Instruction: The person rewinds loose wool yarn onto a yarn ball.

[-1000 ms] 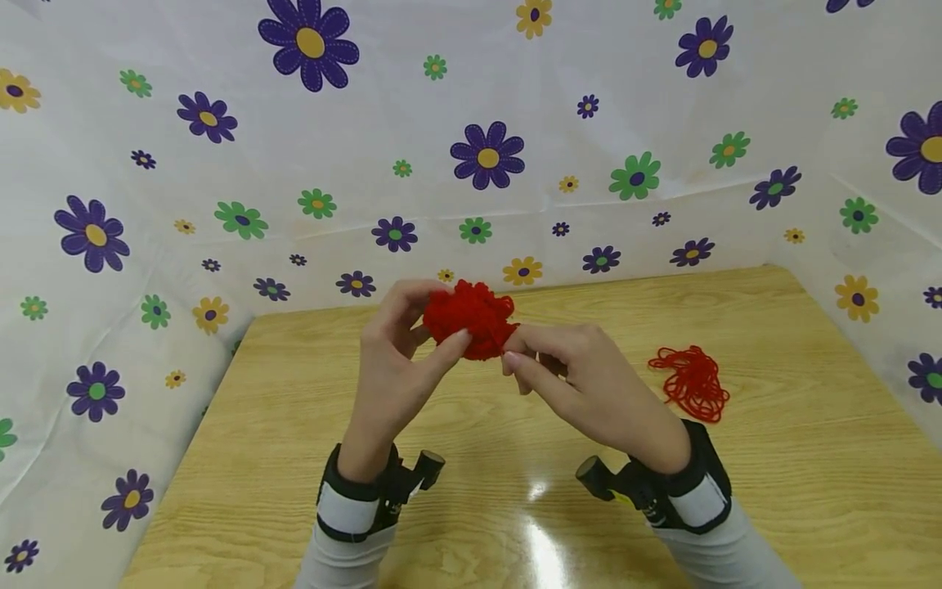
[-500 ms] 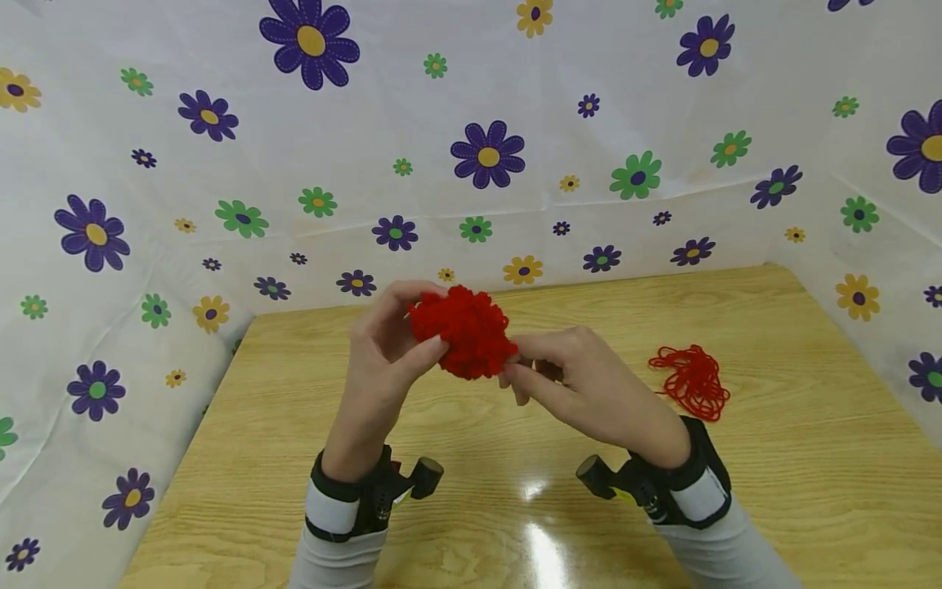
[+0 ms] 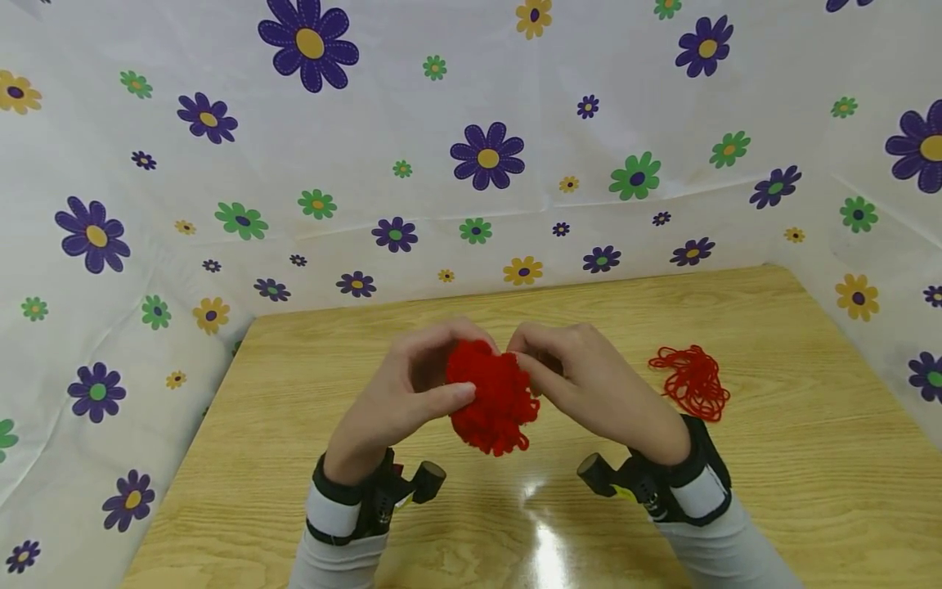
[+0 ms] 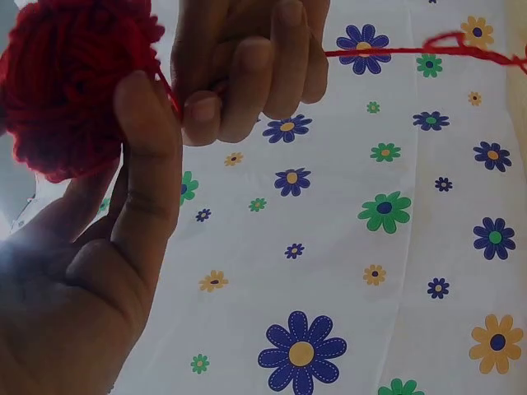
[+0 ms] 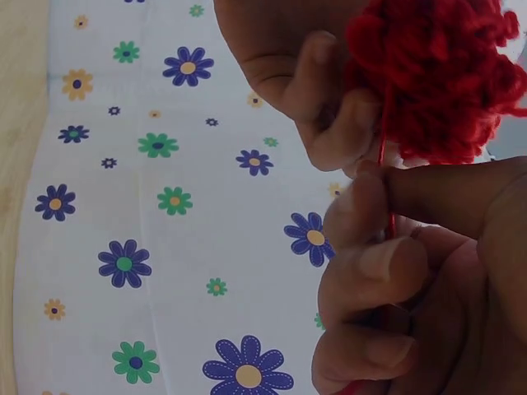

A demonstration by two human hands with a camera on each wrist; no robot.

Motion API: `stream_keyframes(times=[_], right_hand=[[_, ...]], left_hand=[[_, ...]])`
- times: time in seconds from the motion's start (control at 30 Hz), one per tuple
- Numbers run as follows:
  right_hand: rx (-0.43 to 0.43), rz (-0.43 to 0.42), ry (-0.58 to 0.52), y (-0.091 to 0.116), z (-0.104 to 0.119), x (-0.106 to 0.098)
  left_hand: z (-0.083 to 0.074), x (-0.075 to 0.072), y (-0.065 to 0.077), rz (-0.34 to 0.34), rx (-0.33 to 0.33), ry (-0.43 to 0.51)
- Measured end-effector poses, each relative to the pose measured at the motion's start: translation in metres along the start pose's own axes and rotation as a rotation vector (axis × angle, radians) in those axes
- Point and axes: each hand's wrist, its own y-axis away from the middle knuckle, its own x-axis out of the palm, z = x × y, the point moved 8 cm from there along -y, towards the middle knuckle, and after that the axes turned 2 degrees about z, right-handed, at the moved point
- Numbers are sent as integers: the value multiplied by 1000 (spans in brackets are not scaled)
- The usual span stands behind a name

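Observation:
A fluffy red ball of yarn (image 3: 491, 405) is held above the table between the thumb and fingers of my left hand (image 3: 393, 409). Just to the right, my right hand (image 3: 577, 368) has its thumb and forefinger at the ball's upper right edge. In the right wrist view it pinches a thin red yarn strand (image 5: 384, 136) that runs up to the ball. The left wrist view shows the yarn tail (image 4: 395, 51) stretching out from behind the curled fingers of the right hand. The left fingers behind the ball are partly hidden.
A loose heap of red yarn (image 3: 694, 382) lies on the right of the wooden table (image 3: 294, 442). White cloth (image 3: 412, 106) printed with flowers hangs behind the table and along both sides. Each wrist wears a black strap with a small camera.
My left hand has turned the ball and brought it lower, nearer my body and slightly right. The right fingers have shifted from the ball's lower right to its upper right edge.

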Motion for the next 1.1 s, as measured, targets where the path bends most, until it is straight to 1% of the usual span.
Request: stream_keyframes(times=[0.1, 0.2, 0.27, 0.37, 0.43, 0.5, 0.63, 0.73, 0.93, 1.1], right_hand=[[8, -11, 10, 0, 0, -1], [12, -32, 33, -1, -1, -3], [14, -56, 64, -1, -1, -5], [11, -97, 104, -1, -2, -8], [7, -126, 126, 0, -2, -11], [0, -144, 131, 0, -3, -13], [-7, -159, 132, 0, -2, -15], [-11, -159, 124, 0, -1, -15], [-21, -149, 100, 0, 1, -13], [-24, -118, 74, 0, 3, -9]], left_hand=[[-3, 3, -1, 15, -29, -68], [-3, 5, -2, 11, -75, -160], [-1, 5, -3, -5, -114, -246], [4, 3, -4, -35, -154, -425], [11, 0, -3, -57, -169, -550], [21, -5, -2, -75, -177, -642], [37, -16, 2, -124, -186, -744], [38, -24, 3, -184, -171, -810], [30, -44, 8, -376, -135, -921], [21, -60, 14, -538, -109, -955]])
